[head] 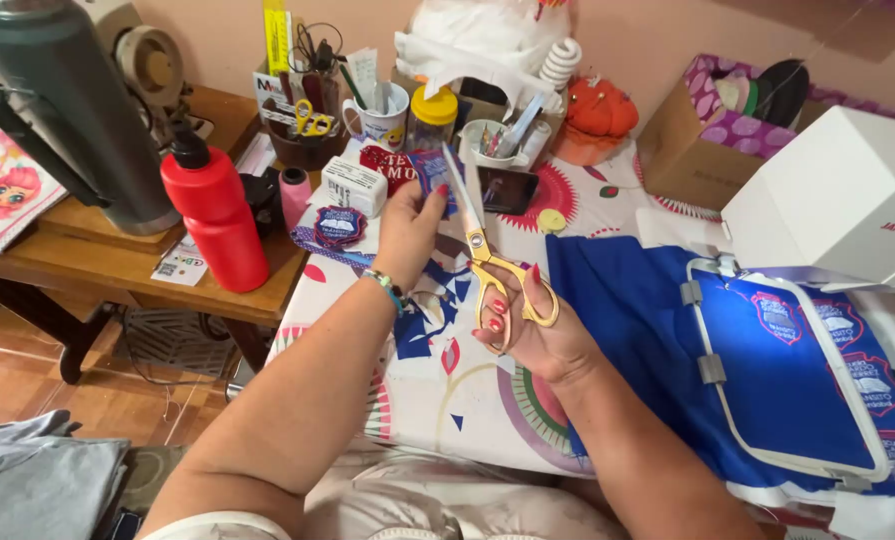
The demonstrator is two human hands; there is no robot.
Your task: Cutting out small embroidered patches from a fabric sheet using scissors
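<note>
Trimming step, by the look of it. Left hand [407,225] pinching a small blue embroidered patch [429,172], raised over the surface [437,380] at 12 o'clock from the wrists. Right hand [527,325] closed through the loops of gold scissors [487,255], blades narrowly parted, tips touching the patch edge. 1 finished patch [339,226] lying at 9 o'clock. Next move likely calls for a slow turn of the patch, blades close to the stitched border.
</note>
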